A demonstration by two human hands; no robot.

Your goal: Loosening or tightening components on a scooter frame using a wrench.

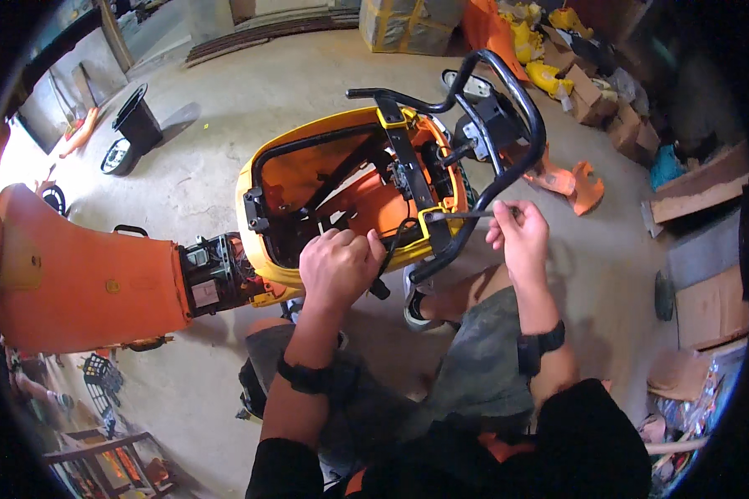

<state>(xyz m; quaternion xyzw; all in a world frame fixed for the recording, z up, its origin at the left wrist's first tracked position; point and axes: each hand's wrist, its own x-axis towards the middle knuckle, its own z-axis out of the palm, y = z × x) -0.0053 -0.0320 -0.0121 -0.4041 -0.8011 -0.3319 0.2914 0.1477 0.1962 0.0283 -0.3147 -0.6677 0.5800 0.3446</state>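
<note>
Now the slim wrench (470, 214) spans the near right corner of the yellow scooter body (316, 129), its outer end pinched in your right hand (522, 237). Your left hand (339, 262) is curled closed over the near edge, its grip hidden; the black grab rail (528, 100) loops beyond the right edge.

The left forearm (297, 413) rises tilted slightly rightward, its hand (339, 264) bent into a loose fist, knuckles up, fingertips hidden underneath. The right forearm (555, 376) slants up and leftward; the right hand (522, 237), slightly higher, folds its fingers in a pinch.
</note>
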